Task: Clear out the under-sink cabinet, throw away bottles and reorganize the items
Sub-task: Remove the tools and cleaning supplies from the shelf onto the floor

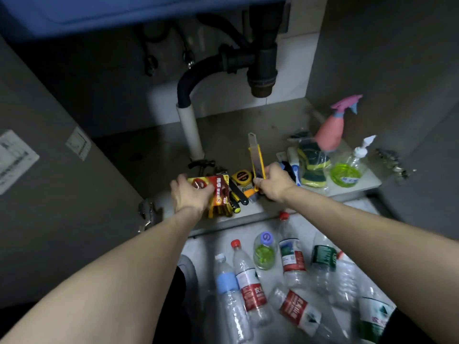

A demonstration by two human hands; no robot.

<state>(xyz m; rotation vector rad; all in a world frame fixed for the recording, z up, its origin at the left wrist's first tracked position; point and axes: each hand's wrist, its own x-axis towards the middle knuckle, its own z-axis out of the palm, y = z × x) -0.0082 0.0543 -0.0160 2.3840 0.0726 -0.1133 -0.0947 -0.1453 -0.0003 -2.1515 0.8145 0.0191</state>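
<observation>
Left hand (191, 194) is closed on the glove pack (218, 192), right hand (273, 181) on the utility knife (257, 160); blade seemingly extended, so only the stiff handle should be gripped.

**Tools on the cabinet floor, bottles out on the tiles**

We see a red-and-yellow packet (218, 192) flat at the cabinet's front edge, a yellow tape measure (241, 177) just beside it, and a yellow utility knife (255, 157) tilted upright, blade extended. Empty plastic bottles (273, 281) lie scattered on the floor outside.
</observation>
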